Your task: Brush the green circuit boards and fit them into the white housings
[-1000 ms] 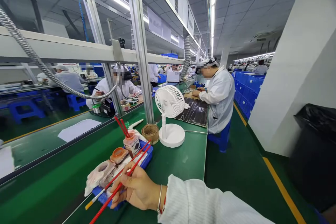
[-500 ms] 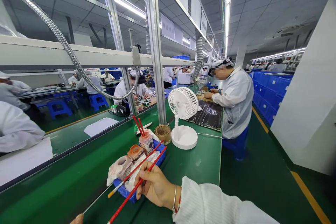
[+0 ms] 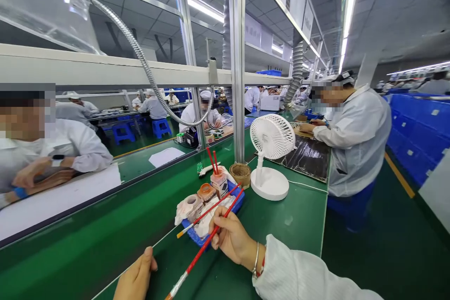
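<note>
My right hand (image 3: 232,234) pinches a long red-handled paintbrush (image 3: 202,248). Its pale ferrule and brown tip point down toward the lower left. Under the fingers, a second red paintbrush (image 3: 207,212) with yellowish bristles lies slanted across a blue tray (image 3: 198,239). In that tray are crumpled white tissue (image 3: 209,225), an orange-rimmed jar (image 3: 206,192) and a bottle (image 3: 220,182) with red sticks standing in it. My left hand (image 3: 137,275), at the bottom edge, is closed with its fingers pressed together; its palm side is hidden, so I cannot make out anything inside.
A white fan (image 3: 270,183) stands behind the tray, beside a round brown pot (image 3: 241,175). A metal post (image 3: 238,65) rises from the green bench (image 3: 302,239). One co-worker (image 3: 362,136) sits at the right; another person (image 3: 63,150) sits across the bench at left.
The view has swung left, so the scene shifts right and the person across the bench comes into sight. More of my left hand shows. My right hand keeps the paintbrush over the tray.
</note>
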A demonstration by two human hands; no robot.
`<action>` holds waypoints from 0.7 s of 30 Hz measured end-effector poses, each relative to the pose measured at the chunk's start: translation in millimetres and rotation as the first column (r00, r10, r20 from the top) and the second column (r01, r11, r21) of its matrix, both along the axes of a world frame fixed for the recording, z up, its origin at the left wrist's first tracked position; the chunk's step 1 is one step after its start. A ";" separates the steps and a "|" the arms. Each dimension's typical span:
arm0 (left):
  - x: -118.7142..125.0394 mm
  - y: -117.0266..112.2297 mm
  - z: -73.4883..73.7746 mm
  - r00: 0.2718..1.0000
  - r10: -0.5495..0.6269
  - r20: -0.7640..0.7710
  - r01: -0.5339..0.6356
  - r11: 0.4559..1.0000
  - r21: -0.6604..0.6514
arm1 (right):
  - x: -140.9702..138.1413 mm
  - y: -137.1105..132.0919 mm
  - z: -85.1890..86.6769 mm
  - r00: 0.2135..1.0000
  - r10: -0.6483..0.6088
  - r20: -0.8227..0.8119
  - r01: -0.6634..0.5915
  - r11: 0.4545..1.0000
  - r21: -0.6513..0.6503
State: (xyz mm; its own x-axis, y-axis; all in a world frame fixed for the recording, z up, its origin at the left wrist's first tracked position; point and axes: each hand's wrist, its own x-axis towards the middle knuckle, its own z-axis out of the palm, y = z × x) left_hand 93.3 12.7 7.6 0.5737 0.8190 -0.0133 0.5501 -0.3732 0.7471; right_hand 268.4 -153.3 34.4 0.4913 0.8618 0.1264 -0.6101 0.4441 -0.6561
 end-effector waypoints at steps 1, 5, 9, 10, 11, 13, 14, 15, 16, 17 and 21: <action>0.4 1.1 -0.2 1.000 0.006 0.000 -0.006 1.000 0.010 | -0.4 -1.1 1.2 1.000 -0.007 -0.001 0.007 1.000 0.001; 2.1 22.2 -3.0 0.986 0.035 0.165 -0.039 0.999 0.020 | 1.5 -7.5 11.6 0.998 -0.058 -0.005 0.058 0.998 0.024; 16.8 56.7 11.2 0.936 0.107 0.336 -0.063 0.988 -0.137 | 7.0 -14.9 24.9 0.993 -0.117 -0.019 0.118 0.990 0.079; 24.9 64.5 18.8 0.939 0.109 0.327 -0.060 0.986 -0.157 | 7.8 -16.4 27.3 0.992 -0.123 -0.024 0.124 0.988 0.094; 35.2 71.1 27.7 0.945 0.099 0.312 -0.048 0.985 -0.166 | 8.0 -17.6 29.0 0.992 -0.123 -0.030 0.126 0.986 0.108; 62.3 80.1 47.3 0.959 0.031 0.283 0.025 0.981 -0.193 | 7.0 -19.1 30.9 0.992 -0.117 -0.038 0.121 0.986 0.117; 78.8 82.5 56.9 0.964 -0.011 0.267 0.070 0.975 -0.213 | 6.1 -19.4 31.1 0.993 -0.112 -0.039 0.116 0.987 0.111; 96.7 83.5 65.7 0.964 -0.057 0.258 0.119 0.966 -0.230 | 5.1 -19.5 31.1 0.994 -0.106 -0.036 0.109 0.989 0.098; 115.5 83.3 73.0 0.963 -0.101 0.250 0.165 0.954 -0.250 | 4.3 -19.3 30.9 0.994 -0.101 -0.032 0.103 0.991 0.085; 134.5 82.4 78.5 0.961 -0.142 0.239 0.207 0.939 -0.275 | 3.8 -18.9 30.6 0.995 -0.096 -0.028 0.098 0.992 0.075; 198.4 78.4 81.5 0.960 -0.242 0.139 0.279 0.861 -0.426 | 5.9 -16.6 28.0 0.995 -0.090 -0.038 0.092 0.993 0.070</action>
